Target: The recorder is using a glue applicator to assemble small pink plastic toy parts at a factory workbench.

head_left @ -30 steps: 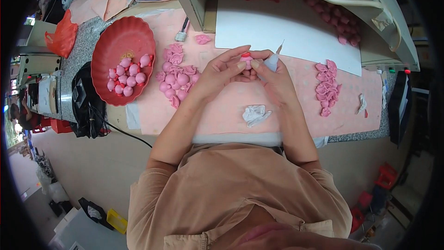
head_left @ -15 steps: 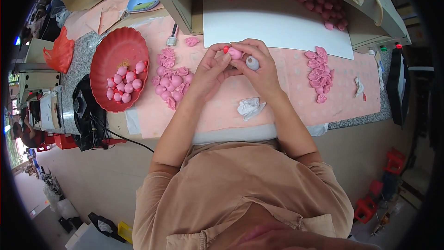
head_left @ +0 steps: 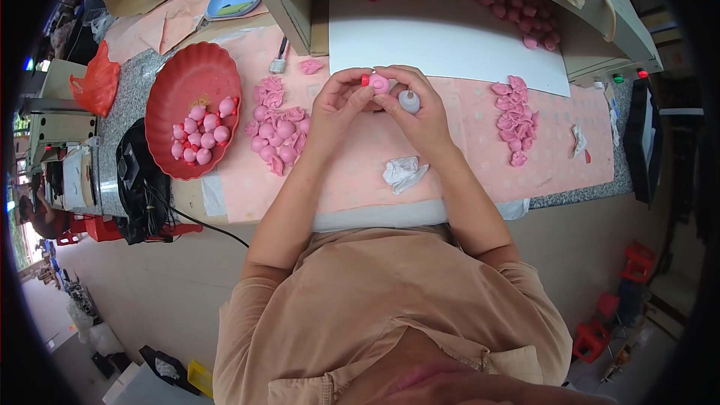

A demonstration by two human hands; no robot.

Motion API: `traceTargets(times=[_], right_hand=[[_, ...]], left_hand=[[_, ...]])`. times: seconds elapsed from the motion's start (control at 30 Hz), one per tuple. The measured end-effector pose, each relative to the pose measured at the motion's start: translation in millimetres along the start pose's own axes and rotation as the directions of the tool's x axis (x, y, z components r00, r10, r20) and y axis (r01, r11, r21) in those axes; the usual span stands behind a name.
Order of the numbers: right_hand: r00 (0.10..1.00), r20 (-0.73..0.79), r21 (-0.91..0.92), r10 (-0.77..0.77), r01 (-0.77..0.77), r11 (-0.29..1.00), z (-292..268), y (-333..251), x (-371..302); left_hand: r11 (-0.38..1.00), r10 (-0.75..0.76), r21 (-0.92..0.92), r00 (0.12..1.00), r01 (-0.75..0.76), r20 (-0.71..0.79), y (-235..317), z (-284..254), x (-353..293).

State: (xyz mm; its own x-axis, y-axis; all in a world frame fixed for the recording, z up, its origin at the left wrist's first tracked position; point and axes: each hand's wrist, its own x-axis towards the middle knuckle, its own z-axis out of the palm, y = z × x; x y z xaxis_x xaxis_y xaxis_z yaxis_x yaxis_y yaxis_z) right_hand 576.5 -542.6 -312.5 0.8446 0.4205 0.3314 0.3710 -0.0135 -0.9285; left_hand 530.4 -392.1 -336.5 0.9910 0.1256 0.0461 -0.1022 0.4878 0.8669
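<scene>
Head view. Small pink ball [head_left: 380, 85] with a red end [head_left: 365, 80] sits between your two hands, over the far part of the pink mat [head_left: 345, 180], just short of the white sheet [head_left: 450, 52]. Left hand [head_left: 335, 109]: thumb and fingers pinching at the red end. Right hand [head_left: 430, 115]: thumb and fingertips pinching the pink side, a pale squeeze bottle [head_left: 409, 102] tucked in the same grip. Which way its nozzle points, cannot tell.

Handling, as judged from here: pinch lightly, since hard thumbs could dent or smear a finish like this. Let the left fingers steady the red end and the right do the fine adjusting. Leave the bottle slack in the palm; squeezing it along with the ball could drip. Elbows low, wrists level. Crumpled white tissue [head_left: 405, 174] lies nearer your body, handy for wiping fingertips.

Looks: ball round, smooth, even pink; red end smaller, brighter, facing left. Fingers cover the far side, so the join is only partly readable. Similar pink-and-red balls [head_left: 204, 135] fill part of the scalloped red bowl [head_left: 191, 64] off to your left; loose balls and ruffled pieces [head_left: 279, 131] lie between bowl and left hand.
</scene>
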Motion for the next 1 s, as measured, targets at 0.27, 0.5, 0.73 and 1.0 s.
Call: traceTargets(times=[0.27,0.5,0.73,1.0], right_hand=[[1.0,-0.015,-0.089,-0.016,0.014,0.996,1,-2,-1],[0.989,-0.149,-0.147,0.003,-0.025,0.989,2,-1,-4],[0.994,-0.066,-0.26,-0.091,0.071,0.963,3,3,-1],[1.0,0.0,-0.173,-0.025,0.024,0.985,6,0,-2]], left_hand=[[0.994,-0.073,-0.079,0.997,0.076,0.036,3,-1,1],[0.976,-0.073,-0.203,0.996,0.082,0.051,8,13,-2],[0.998,-0.058,0.026,0.996,0.059,-0.064,6,7,0],[0.994,0.03,0.109,0.995,-0.02,-0.091,9,12,-1]])
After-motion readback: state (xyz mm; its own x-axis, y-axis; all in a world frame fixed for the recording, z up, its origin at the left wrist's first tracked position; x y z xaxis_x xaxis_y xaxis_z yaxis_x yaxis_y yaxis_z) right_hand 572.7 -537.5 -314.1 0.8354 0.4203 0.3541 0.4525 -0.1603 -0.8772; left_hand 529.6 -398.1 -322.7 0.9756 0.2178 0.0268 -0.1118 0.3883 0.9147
